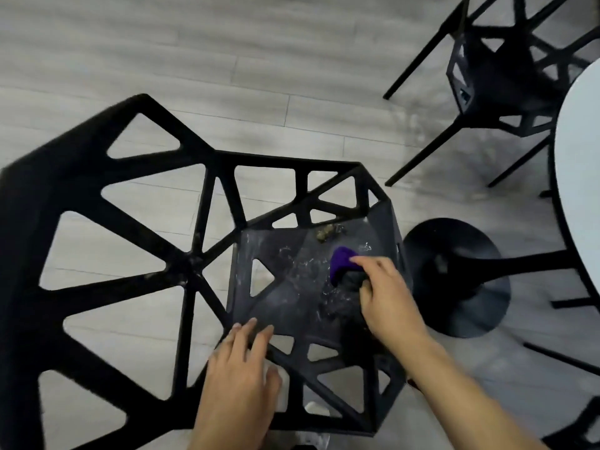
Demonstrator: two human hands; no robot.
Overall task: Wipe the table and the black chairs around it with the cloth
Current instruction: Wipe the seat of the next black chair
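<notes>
**Dining corner, home or café unclear**

A round white desk (581,177) on a black pedestal foot (461,280) stands on a grey plank floor (227,76). One black lattice chair (191,264) stands left of the desk, and a matching second chair (496,76) at its far side.

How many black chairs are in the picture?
3: the near chair being wiped, a far chair upper right beside the table, and a partial chair at the lower right edge. More may be hidden.
</notes>
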